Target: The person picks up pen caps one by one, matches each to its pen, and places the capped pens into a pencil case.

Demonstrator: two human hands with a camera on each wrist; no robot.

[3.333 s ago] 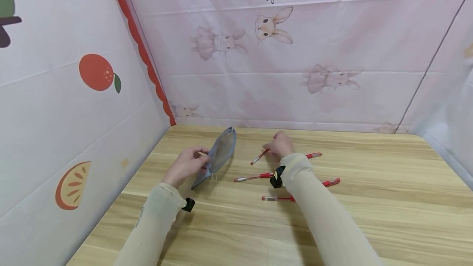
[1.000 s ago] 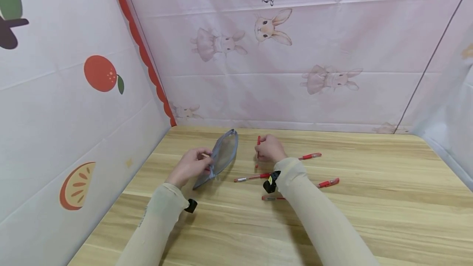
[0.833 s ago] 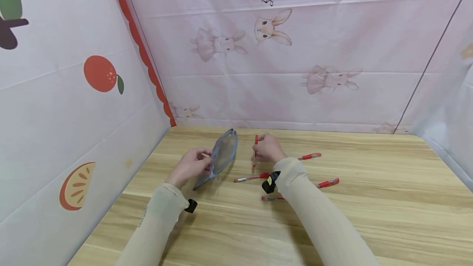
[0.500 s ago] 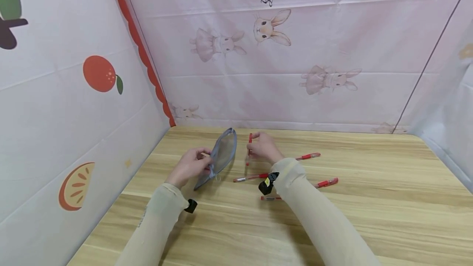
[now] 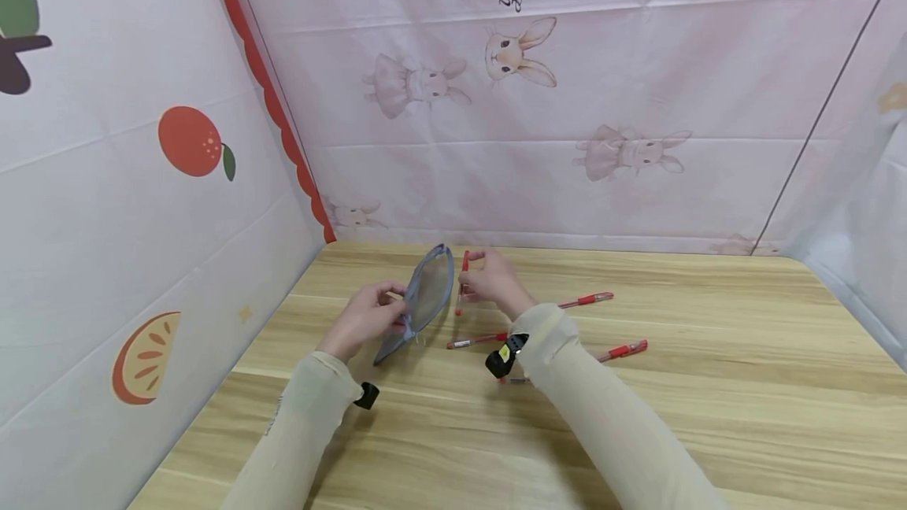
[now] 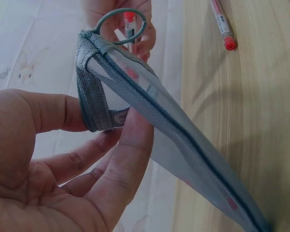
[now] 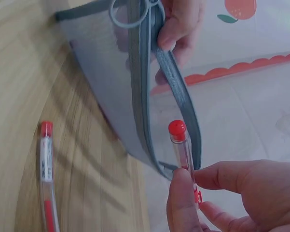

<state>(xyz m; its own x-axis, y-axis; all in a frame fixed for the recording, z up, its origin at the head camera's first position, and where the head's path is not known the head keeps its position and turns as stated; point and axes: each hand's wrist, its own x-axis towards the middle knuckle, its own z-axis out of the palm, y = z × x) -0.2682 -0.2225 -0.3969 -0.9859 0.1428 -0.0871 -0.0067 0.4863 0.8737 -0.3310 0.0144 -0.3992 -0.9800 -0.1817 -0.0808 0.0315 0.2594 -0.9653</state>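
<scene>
My left hand point(image 5: 364, 316) pinches the zippered edge of a blue-grey mesh zip pouch point(image 5: 431, 293), which stands on its side with its mouth spread open toward the right. A ring pull point(image 6: 100, 25) hangs at the zipper's end in the left wrist view. Between thumb and fingers, my right hand point(image 5: 492, 280) pinches a clear pen with a red cap point(image 5: 464, 278). In the right wrist view the held pen's red end point(image 7: 177, 128) is right at the pouch's mouth. What lies inside the pouch is hard to make out through the mesh.
Three more red pens lie on the wooden table point(image 5: 744, 384): a near-left pen point(image 5: 471, 341), a back pen point(image 5: 588, 301) and a front pen point(image 5: 625, 350), partly hidden by my right forearm. Printed cloth walls point(image 5: 616, 203) border the table.
My right hand has picked up a pen, turned it more upright and carried it left to the pouch. The left hand keeps its hold on the pouch almost unmoved.
</scene>
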